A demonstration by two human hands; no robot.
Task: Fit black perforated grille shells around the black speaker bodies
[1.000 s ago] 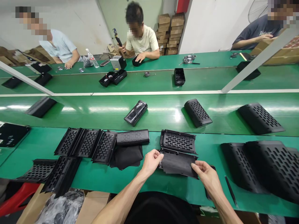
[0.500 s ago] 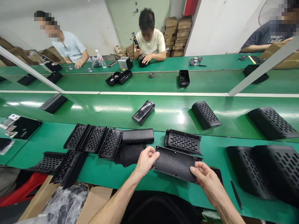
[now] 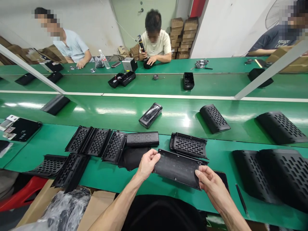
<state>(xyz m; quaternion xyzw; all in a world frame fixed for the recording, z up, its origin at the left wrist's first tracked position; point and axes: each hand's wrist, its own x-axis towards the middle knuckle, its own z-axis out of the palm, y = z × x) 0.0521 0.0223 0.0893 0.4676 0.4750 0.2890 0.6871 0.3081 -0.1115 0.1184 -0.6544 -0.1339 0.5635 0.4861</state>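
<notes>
Between my two hands is a black plastic cover panel [image 3: 176,170], its smooth inner face turned up toward me, with small screw holes along its long edges. My left hand [image 3: 149,163] pinches its left end between thumb and fingers. The right end is gripped the same way by my right hand [image 3: 209,179]. Just behind the panel lies a slotted black grille cover [image 3: 190,145] on the green bench [image 3: 106,179]. Left of it rest a closed black case [image 3: 142,139] and a dark cloth-like sheet [image 3: 133,158].
Several slotted grille covers [image 3: 98,142] lie at the left. Two large black housings [image 3: 255,176] and a black pen-like tool [image 3: 242,200] are at the right. Beyond, a conveyor belt [image 3: 115,112] carries black cases. Co-workers [image 3: 156,41] sit across. An open carton [image 3: 96,208] stands at lower left.
Both hands have shifted slightly left with the cover panel, which is still held at both ends. On the belt, the nearer cases have crept a little to the right.
</notes>
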